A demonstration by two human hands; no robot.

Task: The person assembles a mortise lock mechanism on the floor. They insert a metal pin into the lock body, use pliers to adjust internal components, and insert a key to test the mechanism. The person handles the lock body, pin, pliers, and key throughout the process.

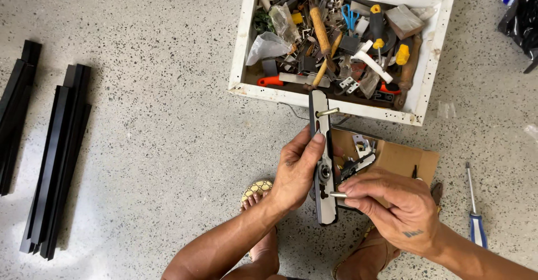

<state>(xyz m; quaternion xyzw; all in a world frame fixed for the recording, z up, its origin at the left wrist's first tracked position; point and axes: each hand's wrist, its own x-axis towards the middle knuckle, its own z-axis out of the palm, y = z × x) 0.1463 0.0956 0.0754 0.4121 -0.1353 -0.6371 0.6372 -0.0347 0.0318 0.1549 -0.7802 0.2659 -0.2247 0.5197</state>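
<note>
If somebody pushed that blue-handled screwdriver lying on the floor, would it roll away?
Probably a little. The blue-handled screwdriver has a round-looking handle and thin metal shaft, and the speckled stone floor looks smooth and hard. It likely stays stiff, not bendy, and would curve rather than roll straight, since the handle is thicker.

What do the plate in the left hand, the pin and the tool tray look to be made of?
Plate: probably metal, pale satin face with dark edges. Pin: metal, by its bright sheen, pinched in the right hand. Tray: seemingly wood painted white; the paint is chipped and grimy at the rim.
</note>
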